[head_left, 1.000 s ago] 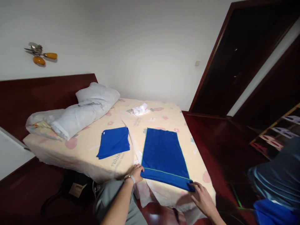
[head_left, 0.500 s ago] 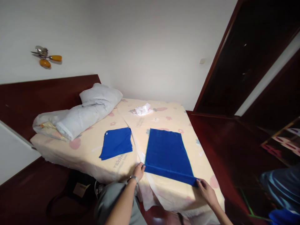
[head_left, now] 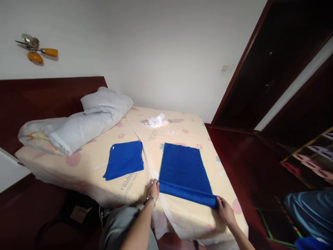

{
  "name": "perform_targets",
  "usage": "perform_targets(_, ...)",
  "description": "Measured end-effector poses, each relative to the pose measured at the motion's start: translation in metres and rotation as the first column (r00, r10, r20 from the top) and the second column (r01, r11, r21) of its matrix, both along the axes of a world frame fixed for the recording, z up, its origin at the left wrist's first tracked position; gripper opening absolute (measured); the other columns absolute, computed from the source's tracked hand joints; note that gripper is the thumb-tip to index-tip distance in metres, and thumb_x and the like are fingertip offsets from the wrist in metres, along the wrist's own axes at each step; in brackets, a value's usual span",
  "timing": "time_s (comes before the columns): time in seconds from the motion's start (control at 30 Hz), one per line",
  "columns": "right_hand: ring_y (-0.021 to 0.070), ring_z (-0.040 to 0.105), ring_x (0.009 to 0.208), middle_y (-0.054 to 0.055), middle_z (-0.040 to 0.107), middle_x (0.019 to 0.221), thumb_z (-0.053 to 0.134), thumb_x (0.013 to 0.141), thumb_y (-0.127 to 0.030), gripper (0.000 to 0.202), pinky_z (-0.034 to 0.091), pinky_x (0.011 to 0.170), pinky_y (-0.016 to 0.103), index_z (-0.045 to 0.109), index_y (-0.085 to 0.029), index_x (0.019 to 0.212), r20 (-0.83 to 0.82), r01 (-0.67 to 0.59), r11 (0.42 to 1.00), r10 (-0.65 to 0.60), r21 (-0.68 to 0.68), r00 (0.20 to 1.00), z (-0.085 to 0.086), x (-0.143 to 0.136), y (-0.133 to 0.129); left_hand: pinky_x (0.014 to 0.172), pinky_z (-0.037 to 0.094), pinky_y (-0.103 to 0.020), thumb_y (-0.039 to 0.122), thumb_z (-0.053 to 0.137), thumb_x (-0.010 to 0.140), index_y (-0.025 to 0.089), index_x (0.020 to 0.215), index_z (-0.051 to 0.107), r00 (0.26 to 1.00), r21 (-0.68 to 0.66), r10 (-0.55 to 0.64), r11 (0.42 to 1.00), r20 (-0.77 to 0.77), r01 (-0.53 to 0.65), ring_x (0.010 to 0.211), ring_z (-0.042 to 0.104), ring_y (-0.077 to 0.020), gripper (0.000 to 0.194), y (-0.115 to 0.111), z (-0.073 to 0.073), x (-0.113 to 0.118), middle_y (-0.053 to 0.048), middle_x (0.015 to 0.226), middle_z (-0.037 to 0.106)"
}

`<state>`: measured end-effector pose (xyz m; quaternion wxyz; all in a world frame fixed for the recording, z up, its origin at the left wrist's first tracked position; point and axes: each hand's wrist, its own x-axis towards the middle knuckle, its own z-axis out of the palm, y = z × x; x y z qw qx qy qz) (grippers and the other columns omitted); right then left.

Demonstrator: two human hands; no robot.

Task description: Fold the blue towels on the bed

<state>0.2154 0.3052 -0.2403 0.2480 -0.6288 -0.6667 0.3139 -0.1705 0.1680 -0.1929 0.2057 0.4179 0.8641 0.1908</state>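
A blue cloth (head_left: 184, 168) with green edging lies spread on the bed (head_left: 97, 172), its near edge turned over into a strip. My left hand (head_left: 154, 190) pinches the strip's left end, and a watch is on that wrist. At the strip's right end, my right hand (head_left: 225, 209) grips the corner between thumb and fingers. To the left, apart from this cloth, rests a folded blue cloth (head_left: 125, 159) with a small white tag at its upper left corner.
A crumpled white bag (head_left: 156, 120) sits farther back on the bed. Grey bedding (head_left: 88, 121) lies by the headboard (head_left: 52, 93). A dark bag (head_left: 69, 211) is on the floor at left; a shoe rack (head_left: 309, 163) stands at right.
The turned-over strip along the near edge of the cloth looks wider and thicker, with both hands still at its ends. The view has shifted slightly, moving the headboard and bedding left.
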Motion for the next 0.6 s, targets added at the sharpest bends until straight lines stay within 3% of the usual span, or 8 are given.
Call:
perform_targets(0.2, 0.0313, 0.066, 0.113, 0.018, 0.072, 0.114, 0.034, 0.077, -0.065, 0.063, 0.048, 0.104, 0.040, 0.068, -0.016, 0.098, -0.052, -0.040, 0.999, 0.040, -0.008, 0.998, 0.007, 0.003, 0.005, 0.077, 0.042, -0.027, 0.028, 0.032, 0.102, 0.019, 0.117, 0.058, 0.995, -0.037, -0.045, 0.998, -0.094, 0.041, 0.095, 0.066, -0.0200, 0.031, 0.004, -0.005, 0.002, -0.011, 0.099, 0.070)
perform_targets(0.4, 0.0294, 0.069, 0.105, 0.012, 0.076, 0.105, 0.042, 0.078, -0.060, 0.052, 0.054, 0.092, 0.034, 0.071, -0.019, 0.091, 0.066, -0.085, 0.996, 0.088, -0.036, 0.994, 0.027, 0.003, -0.002, 0.076, 0.046, -0.030, 0.030, 0.035, 0.101, 0.021, 0.116, 0.062, 0.972, -0.084, -0.104, 0.993, -0.211, 0.087, 0.092, 0.068, -0.0230, 0.032, -0.007, -0.007, 0.000, -0.011, 0.101, 0.071)
perform_targets(0.5, 0.0293, 0.071, 0.099, 0.012, 0.077, 0.102, 0.045, 0.077, -0.058, 0.049, 0.055, 0.087, 0.033, 0.072, -0.020, 0.091, 0.093, -0.108, 0.991, 0.116, -0.084, 0.989, 0.024, 0.002, -0.011, 0.081, 0.046, -0.029, 0.028, 0.040, 0.099, 0.020, 0.113, 0.064, 0.976, -0.074, -0.105, 0.993, -0.192, 0.093, 0.098, 0.067, -0.0220, 0.029, -0.012, -0.005, 0.001, -0.010, 0.108, 0.070)
perform_targets(0.6, 0.0306, 0.069, 0.105, 0.013, 0.075, 0.111, 0.042, 0.076, -0.062, 0.059, 0.053, 0.090, 0.036, 0.072, -0.018, 0.100, 0.115, -0.076, 0.991, 0.089, -0.113, 0.989, 0.017, 0.001, -0.017, 0.090, 0.043, -0.025, 0.025, 0.046, 0.097, 0.016, 0.107, 0.066, 0.989, -0.017, -0.037, 0.999, -0.144, 0.035, 0.109, 0.063, -0.0194, 0.024, -0.013, -0.005, 0.001, -0.011, 0.116, 0.068)
